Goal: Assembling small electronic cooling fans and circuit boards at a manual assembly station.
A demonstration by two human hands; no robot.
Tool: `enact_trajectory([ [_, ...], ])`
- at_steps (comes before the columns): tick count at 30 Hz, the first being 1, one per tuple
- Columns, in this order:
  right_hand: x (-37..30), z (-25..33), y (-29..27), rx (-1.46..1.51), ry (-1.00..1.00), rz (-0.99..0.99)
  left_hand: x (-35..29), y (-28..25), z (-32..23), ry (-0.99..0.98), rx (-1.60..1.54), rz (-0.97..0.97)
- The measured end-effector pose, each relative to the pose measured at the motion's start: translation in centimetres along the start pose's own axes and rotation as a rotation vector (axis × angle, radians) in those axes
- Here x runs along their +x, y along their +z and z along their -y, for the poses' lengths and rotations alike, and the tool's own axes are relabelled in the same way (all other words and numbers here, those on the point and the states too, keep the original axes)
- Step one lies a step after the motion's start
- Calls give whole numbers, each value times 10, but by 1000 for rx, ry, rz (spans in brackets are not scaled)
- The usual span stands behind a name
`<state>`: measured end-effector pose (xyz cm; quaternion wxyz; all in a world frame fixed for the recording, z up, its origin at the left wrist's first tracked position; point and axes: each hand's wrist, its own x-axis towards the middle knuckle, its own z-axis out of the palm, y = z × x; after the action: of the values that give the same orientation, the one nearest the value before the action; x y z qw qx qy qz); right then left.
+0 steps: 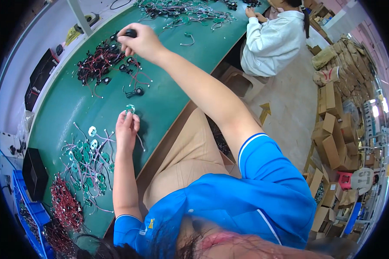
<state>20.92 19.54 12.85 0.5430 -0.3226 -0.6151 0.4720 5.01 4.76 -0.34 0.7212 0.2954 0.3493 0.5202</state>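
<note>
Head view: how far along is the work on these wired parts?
No finished pile is identifiable. In hand: the left hand holds a small green disc; the right hand grips a black part above the black wired pile. Left: many green discs still heaped.

Brown cardboard boxes (333,142) stacked along right wall

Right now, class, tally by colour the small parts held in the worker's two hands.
green round board, in the left hand: 1
black round part, in the right hand: 1
Total: 2
</note>
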Motion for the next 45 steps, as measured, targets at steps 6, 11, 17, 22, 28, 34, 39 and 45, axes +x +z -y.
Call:
enact_trajectory([
  [6,-100,17,-13,138,-21,-129,-58,35,-2,-97,137,1],
  [11,-164,26,-5,50,8,-240,-72,45,-3,-47,241,12],
  [17,-201,30,6,-95,-50,-192,-65,47,2,81,230,-115],
  [22,-213,35,10,-141,-74,-149,-64,44,13,174,263,-135],
  [28,-221,35,17,-115,-78,-87,-67,36,15,229,318,-172],
  [34,-221,29,20,-91,-79,-43,-68,38,16,208,405,-199],
  [39,-224,29,24,-102,-81,-35,-70,39,17,201,441,-186],
  [45,-225,34,19,-110,-121,-16,-65,36,23,192,432,-187],
])
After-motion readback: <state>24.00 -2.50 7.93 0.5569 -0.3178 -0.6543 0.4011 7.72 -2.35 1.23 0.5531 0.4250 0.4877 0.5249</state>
